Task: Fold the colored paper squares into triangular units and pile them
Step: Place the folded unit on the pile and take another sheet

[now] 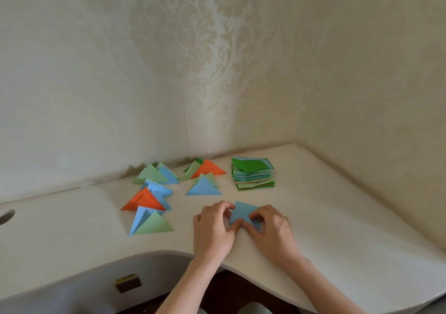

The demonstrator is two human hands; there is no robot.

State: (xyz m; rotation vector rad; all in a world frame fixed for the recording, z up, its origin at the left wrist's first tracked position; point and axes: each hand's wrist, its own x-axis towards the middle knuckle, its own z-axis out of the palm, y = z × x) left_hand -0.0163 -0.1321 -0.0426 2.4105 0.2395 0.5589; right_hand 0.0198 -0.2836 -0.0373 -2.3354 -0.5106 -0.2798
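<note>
A blue paper piece lies on the white desk between my hands. My left hand pinches its left side with curled fingers and thumb. My right hand pinches its lower right part the same way. A stack of unfolded squares, green on top, stands at the back right. Folded triangles lie behind and to the left: a blue one, an orange one, another orange one, a light green one, and a green and blue cluster.
The desk sits in a corner between two patterned walls. Its curved front edge runs just below my wrists. A round cable hole is at the far left. A drawer front with a small label shows under the desk.
</note>
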